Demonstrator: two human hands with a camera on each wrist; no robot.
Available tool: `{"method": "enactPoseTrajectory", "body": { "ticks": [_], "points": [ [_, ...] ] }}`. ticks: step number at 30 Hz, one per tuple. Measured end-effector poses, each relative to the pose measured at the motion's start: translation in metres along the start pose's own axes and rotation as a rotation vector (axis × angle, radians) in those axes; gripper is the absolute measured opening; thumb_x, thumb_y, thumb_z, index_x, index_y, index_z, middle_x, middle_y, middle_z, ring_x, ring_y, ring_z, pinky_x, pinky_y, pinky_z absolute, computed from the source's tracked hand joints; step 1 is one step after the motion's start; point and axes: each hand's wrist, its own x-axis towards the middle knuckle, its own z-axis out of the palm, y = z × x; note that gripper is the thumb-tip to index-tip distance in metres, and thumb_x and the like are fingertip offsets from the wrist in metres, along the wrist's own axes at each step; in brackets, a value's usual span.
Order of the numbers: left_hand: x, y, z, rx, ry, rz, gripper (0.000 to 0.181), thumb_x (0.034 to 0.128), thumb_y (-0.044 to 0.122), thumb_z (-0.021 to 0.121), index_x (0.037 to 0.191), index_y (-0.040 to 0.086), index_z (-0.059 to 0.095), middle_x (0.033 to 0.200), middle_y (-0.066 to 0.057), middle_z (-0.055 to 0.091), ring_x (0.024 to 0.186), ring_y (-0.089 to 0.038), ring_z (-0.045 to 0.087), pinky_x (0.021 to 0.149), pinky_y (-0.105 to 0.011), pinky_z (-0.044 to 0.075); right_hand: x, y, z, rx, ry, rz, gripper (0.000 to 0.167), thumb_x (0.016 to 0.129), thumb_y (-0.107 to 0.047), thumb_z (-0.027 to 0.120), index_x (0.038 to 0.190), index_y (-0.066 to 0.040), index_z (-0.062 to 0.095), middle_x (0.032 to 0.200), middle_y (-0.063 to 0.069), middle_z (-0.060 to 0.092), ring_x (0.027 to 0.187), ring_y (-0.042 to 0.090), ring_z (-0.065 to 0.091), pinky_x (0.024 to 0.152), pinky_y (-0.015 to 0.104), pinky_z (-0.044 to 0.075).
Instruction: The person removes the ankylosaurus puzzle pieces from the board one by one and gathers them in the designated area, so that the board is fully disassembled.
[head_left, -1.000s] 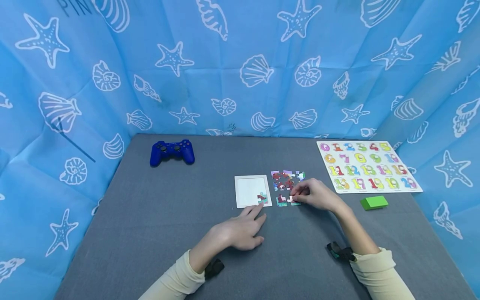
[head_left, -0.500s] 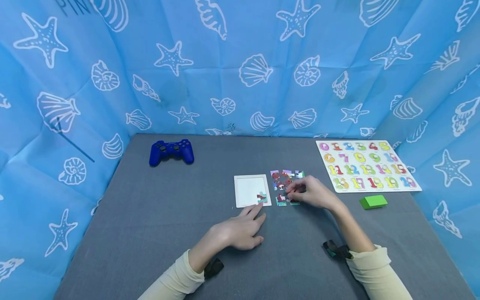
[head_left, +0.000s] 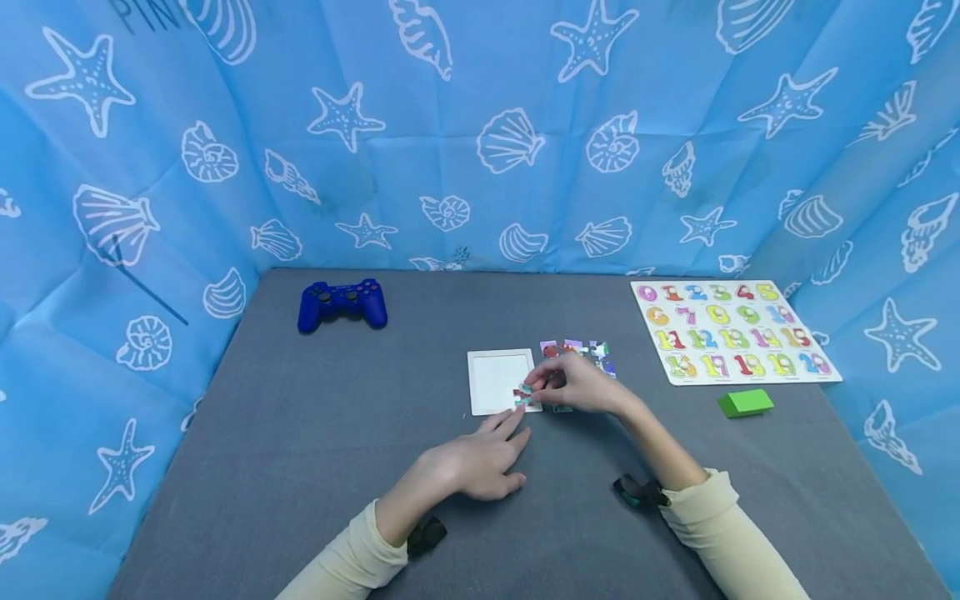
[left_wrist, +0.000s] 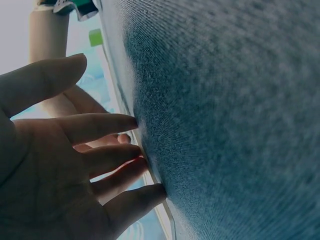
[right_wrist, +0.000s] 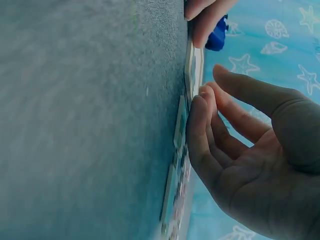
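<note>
A square white puzzle tray (head_left: 480, 407) lies mid-table, with a red-and-teal jigsaw puzzle piece (head_left: 521, 395) in its lower right corner. My right hand (head_left: 581, 385) pinches at this piece with thumb and index finger; the contact itself is partly hidden. My left hand (head_left: 483, 458) lies palm down, its fairly straight fingertips touching the tray's front edge, as the left wrist view also shows. Several more puzzle pieces (head_left: 597, 349) lie beside the tray, partly covered by my right hand. In the right wrist view, pieces (right_wrist: 170, 192) lie flat behind the right fingers.
A blue game controller (head_left: 342, 305) lies at the back left. At the back right is a number puzzle board (head_left: 731, 333), with a green block (head_left: 746, 403) just in front of it. A blue seashell-print curtain (head_left: 480, 142) stands behind the grey table (head_left: 337, 467).
My right hand has moved left from the loose pieces to the piece in the tray corner. My left hand stays against the tray's front edge.
</note>
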Motion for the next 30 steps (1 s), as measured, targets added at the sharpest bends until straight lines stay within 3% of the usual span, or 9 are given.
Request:
{"method": "enactPoseTrajectory", "body": {
  "ticks": [11,18,23,30],
  "points": [
    [-0.001,0.000,0.000,-0.026,-0.025,0.005,0.069,0.1122,0.038,0.057,0.170,0.007,0.035,0.185,-0.008,0.007,0.173,-0.022,0.007,0.137,-0.043,0.025,0.013,-0.004,0.009,-0.038,0.006,0.079,0.014,0.095,-0.002,0.080,0.106,0.005,0.077,0.086,0.009,0.070,0.070,0.010,0.063,0.064,0.022,0.055],
    [0.005,-0.007,0.005,-0.042,-0.029,0.027,0.068,0.1128,0.036,0.055,0.170,0.005,0.034,0.185,-0.011,0.006,0.173,-0.025,0.006,0.135,-0.048,0.028,0.013,-0.005,0.011,-0.088,0.041,0.052,0.021,0.089,-0.003,0.086,0.103,0.000,0.071,0.090,0.009,0.067,0.077,0.011,0.060,0.068,0.022,0.052],
    [0.000,-0.003,-0.001,-0.053,-0.038,0.026,0.068,0.1127,0.035,0.056,0.169,0.003,0.035,0.185,-0.012,0.007,0.173,-0.025,0.007,0.136,-0.048,0.026,0.009,-0.005,0.011,-0.038,0.069,0.019,0.013,0.094,0.002,0.078,0.105,0.002,0.071,0.090,0.011,0.071,0.077,0.012,0.063,0.068,0.023,0.053],
    [-0.003,-0.005,-0.005,-0.078,-0.056,0.032,0.068,0.1133,0.036,0.055,0.170,0.005,0.034,0.185,-0.011,0.006,0.173,-0.024,0.006,0.137,-0.046,0.022,-0.003,-0.003,0.005,0.082,0.094,0.034,0.010,0.100,0.003,0.072,0.109,0.003,0.072,0.097,0.017,0.071,0.080,0.017,0.067,0.071,0.025,0.058]
  ]
}}
